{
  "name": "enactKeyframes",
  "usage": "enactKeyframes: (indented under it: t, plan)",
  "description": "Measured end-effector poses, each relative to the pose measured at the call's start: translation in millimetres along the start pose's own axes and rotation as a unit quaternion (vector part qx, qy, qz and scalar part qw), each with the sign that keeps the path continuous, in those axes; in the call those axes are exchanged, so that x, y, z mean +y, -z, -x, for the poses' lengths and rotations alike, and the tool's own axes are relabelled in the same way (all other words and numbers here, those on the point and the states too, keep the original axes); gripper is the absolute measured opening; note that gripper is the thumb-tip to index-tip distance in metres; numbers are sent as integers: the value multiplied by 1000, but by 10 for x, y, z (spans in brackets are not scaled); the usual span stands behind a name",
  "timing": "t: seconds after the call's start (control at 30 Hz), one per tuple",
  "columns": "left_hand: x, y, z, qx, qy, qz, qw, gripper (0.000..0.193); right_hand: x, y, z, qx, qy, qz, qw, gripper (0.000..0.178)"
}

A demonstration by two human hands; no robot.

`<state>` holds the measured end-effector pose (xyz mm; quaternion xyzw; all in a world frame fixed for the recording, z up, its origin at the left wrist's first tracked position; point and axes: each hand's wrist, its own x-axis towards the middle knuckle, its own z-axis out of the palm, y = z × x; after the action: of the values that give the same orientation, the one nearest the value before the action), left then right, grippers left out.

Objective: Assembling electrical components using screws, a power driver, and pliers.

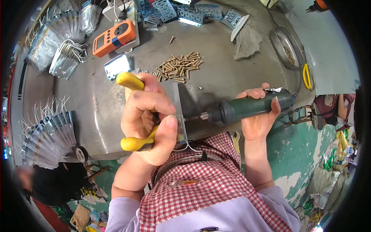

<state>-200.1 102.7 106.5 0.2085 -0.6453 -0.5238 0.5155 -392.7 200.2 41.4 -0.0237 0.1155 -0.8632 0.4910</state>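
Observation:
My left hand (148, 112) is closed around pliers with yellow handles (133, 144). Its thumb and fingers also press against a thin metal part (177, 98) with white wires; the plier jaws are hidden behind the fingers. In my right hand (258, 121) lies a dark green electric screwdriver (243, 109), held level, its bit pointing left at the metal part. Whether the bit touches a screw there I cannot tell. Beyond my hands lies a pile of brass-coloured screws (179, 66), with small nuts (142, 71) and a shiny metal bracket (118, 66) to its left.
At the back stand an orange socket meter (114, 38), perforated metal brackets (166, 11) and a brush (247, 41). Wired parts in clear bags (50, 135) lie left. On the right are a round metal dish (275, 36), a yellow-handled tool (307, 76) and the screwdriver's cable (301, 73).

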Motion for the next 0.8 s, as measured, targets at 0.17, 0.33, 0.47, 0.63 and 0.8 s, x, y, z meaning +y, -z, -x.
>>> enactKeyframes:
  t: [0.17,0.33,0.47,0.63,0.8]
  plan:
    - [-41,-19,-26,-10,-11,6,1000,18,15,101,-21,6,-4,-22,1000,36]
    - [-32,-91,-52,5,38,-1,999,25,20,90,-60,-15,-1,-39,999,36]
    - [-55,-123,-70,2,45,19,999,25,23,128,-119,-62,3,-43,997,36]
    - [-59,-109,-106,6,22,31,999,23,30,127,-143,-100,-5,-56,993,37]
    - [-41,-69,-90,5,25,46,999,34,27,142,-74,-12,-14,-50,999,40]
